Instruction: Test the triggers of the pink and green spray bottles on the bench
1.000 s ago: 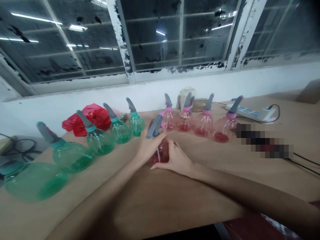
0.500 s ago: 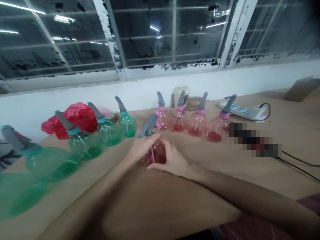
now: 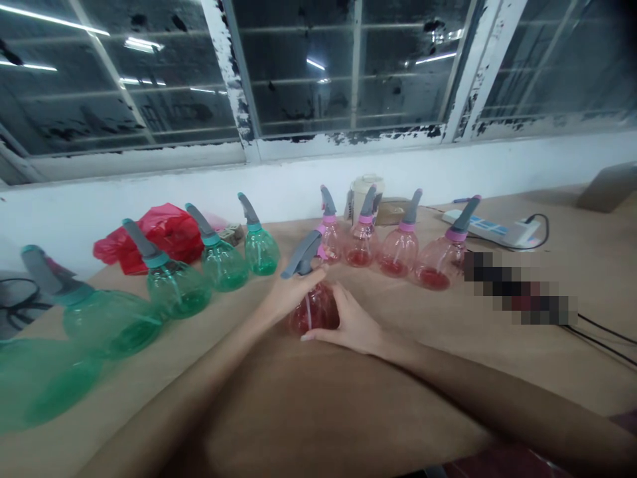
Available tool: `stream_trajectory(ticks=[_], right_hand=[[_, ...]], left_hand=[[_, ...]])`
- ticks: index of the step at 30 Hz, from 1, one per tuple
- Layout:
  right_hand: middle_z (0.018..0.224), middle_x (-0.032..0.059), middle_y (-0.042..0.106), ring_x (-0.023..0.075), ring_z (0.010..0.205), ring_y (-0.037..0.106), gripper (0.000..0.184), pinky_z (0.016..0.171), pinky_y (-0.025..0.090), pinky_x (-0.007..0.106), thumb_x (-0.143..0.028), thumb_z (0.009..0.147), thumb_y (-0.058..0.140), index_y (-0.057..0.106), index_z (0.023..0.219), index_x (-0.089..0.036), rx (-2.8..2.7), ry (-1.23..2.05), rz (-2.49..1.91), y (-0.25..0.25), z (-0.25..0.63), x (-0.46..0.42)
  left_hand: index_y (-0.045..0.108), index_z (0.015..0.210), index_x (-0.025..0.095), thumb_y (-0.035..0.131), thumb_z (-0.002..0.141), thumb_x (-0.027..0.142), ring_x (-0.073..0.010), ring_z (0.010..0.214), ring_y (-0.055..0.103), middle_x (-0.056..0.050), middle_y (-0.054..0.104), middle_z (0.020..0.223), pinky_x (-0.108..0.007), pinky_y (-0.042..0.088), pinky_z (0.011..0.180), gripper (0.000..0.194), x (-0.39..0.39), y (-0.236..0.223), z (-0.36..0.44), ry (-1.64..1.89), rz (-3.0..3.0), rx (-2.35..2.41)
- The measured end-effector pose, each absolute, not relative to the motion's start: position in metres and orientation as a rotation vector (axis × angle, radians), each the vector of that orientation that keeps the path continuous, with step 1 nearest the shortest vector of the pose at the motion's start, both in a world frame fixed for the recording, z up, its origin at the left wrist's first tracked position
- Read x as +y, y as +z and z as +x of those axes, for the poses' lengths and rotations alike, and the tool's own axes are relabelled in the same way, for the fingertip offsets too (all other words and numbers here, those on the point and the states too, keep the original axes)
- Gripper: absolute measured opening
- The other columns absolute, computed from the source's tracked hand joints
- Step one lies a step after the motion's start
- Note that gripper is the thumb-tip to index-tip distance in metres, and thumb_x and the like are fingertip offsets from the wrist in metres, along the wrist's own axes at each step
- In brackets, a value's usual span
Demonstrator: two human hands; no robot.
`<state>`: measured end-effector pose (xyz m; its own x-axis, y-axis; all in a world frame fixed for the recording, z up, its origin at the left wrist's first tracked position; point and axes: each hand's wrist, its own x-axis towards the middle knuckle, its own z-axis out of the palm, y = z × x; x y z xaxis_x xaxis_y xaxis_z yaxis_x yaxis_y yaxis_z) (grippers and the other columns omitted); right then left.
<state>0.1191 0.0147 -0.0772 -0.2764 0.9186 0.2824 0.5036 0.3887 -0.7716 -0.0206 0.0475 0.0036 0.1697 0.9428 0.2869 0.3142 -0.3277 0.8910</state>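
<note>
A pink spray bottle (image 3: 309, 315) with a grey trigger head stands on the table (image 3: 279, 405) in front of me, dark red liquid inside. My left hand (image 3: 293, 289) is closed around its neck, just under the head. Lower down, my right hand (image 3: 355, 320) wraps the right side of the clear body, thumb across the front. Fingers behind the bottle are hidden. Beyond it, a row of pink spray bottles (image 3: 399, 252) holds a little red liquid. To the left, several green spray bottles (image 3: 226, 265) hold green liquid.
A red plastic bag (image 3: 159, 232) lies behind the green bottles. By the wall stands a pale container (image 3: 367, 189). A power strip (image 3: 490, 228) with a plug and cable is at the right, and a cardboard piece (image 3: 608, 187) sits farther off.
The whole view has shifted slightly, so things appear a little farther right. Both hands keep their hold on the pink spray bottle, with little visible change.
</note>
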Motion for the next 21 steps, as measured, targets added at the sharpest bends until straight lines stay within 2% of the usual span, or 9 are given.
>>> stream_trajectory(ticks=[4,14,21], right_hand=[[0.128,0.0142,0.052,0.0324,0.121,0.048,0.089,0.098,0.042,0.052,-0.064,0.061,0.073,0.040,0.131,-0.020,-1.916,0.750,-1.207,-0.0774,0.1192,0.0150],[0.124,0.0121,0.055,0.0316,0.117,0.051,0.080,0.098,0.041,0.053,-0.062,0.061,0.074,0.047,0.124,-0.021,-1.904,0.799,-1.220,-0.0765,0.1189,0.0141],[0.127,0.0132,0.053,0.0334,0.120,0.049,0.086,0.097,0.042,0.055,-0.063,0.060,0.074,0.044,0.128,-0.021,-1.927,0.788,-1.210,-0.0799,0.1205,0.0157]], left_hand=[[0.057,0.066,0.018,0.065,0.068,0.034,-0.0120,0.060,0.053,0.002,0.059,0.065,-0.025,0.045,0.061,0.018,0.0505,-0.0005,-0.0213,1.110,1.715,1.160],[0.058,0.065,0.018,0.066,0.069,0.040,-0.0118,0.057,0.051,0.002,0.057,0.061,-0.024,0.043,0.055,0.024,0.0498,-0.0037,-0.0215,1.110,1.740,1.177],[0.057,0.060,0.018,0.068,0.069,0.036,-0.0119,0.056,0.050,0.002,0.057,0.060,-0.025,0.043,0.057,0.023,0.0530,-0.0062,-0.0228,1.125,1.763,1.142]])
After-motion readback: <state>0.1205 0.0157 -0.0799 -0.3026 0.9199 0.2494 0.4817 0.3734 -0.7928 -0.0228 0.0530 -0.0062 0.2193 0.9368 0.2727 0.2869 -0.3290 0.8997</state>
